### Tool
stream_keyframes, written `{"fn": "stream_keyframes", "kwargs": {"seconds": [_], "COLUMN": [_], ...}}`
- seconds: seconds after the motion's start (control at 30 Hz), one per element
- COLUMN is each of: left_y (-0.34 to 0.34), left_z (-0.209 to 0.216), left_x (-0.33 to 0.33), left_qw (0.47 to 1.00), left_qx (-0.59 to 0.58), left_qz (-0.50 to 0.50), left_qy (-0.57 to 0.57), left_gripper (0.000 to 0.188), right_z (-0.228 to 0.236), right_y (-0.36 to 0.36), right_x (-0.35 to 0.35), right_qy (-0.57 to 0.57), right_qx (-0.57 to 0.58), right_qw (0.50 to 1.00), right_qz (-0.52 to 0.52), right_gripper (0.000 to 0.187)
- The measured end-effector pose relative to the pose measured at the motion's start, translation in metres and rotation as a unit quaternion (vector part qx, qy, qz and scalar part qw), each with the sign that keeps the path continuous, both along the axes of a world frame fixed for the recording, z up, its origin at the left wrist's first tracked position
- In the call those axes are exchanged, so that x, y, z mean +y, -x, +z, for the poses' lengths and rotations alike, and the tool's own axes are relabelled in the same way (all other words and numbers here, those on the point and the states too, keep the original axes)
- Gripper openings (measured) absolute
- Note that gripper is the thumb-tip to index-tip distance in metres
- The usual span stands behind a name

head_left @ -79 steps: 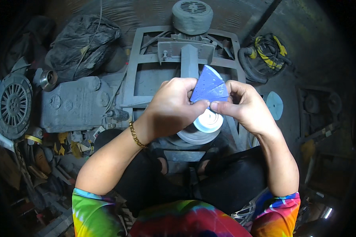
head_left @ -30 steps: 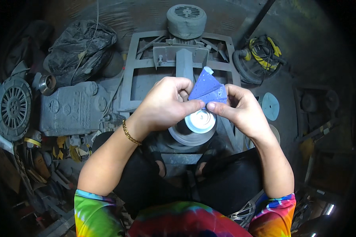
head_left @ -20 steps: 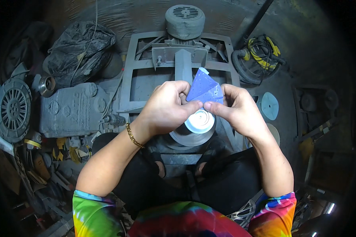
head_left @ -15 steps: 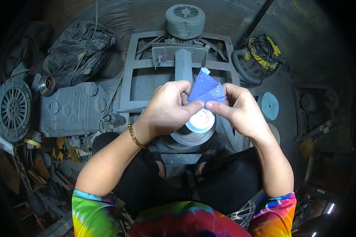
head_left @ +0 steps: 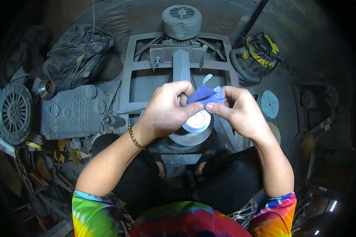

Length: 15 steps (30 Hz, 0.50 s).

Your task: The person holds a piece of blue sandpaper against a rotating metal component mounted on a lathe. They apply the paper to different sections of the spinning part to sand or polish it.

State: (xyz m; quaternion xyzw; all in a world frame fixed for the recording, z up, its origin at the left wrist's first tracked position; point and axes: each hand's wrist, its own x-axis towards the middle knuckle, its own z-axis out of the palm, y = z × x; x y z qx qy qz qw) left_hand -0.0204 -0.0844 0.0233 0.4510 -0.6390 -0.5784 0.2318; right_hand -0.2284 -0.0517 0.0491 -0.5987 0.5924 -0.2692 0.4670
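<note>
A folded piece of blue-purple sandpaper (head_left: 203, 94) is pinched between both hands, its upper edge bent over and a pale tab sticking up. My left hand (head_left: 171, 102) grips its left side with thumb and curled fingers, a gold chain at the wrist. My right hand (head_left: 234, 106) closes on the right side, the two thumb tips almost meeting. Just below the thumbs, a bright white round part (head_left: 197, 121) sits on a wider round metal base (head_left: 192, 138), which looks blurred. The fingers behind the sheet are partly hidden.
Ahead stands a grey metal frame (head_left: 124, 85) with a motor (head_left: 182, 25). To the left lie a dusty gearbox-like casting (head_left: 73, 114), a slotted round cover (head_left: 14, 112) and a black plastic bag (head_left: 81, 53). On the right are a yellow-black vacuum (head_left: 263, 53) and a pale disc (head_left: 269, 104).
The sandpaper's top has folded down, so less of its face shows and the pale tab stands out more. Both hands keep nearly the same place and grip.
</note>
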Motion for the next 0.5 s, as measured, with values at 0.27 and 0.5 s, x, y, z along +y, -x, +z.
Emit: {"fn": "stream_keyframes", "kwargs": {"seconds": [0.27,0.5], "left_y": [0.001,0.003], "left_z": [-0.012,-0.011], "left_x": [-0.003,-0.005], "left_qw": [0.999,0.998], "left_qx": [0.024,0.003], "left_qz": [-0.011,-0.014], "left_qy": [0.047,0.068], "left_gripper": [0.012,0.014], "right_z": [0.000,-0.002], "right_y": [0.004,0.008], "right_x": [0.001,0.000], "right_qy": [-0.006,-0.006], "right_qx": [0.019,0.002], "right_qw": [1.000,1.000], "right_qz": [-0.002,0.003], "right_gripper": [0.026,0.026]}}
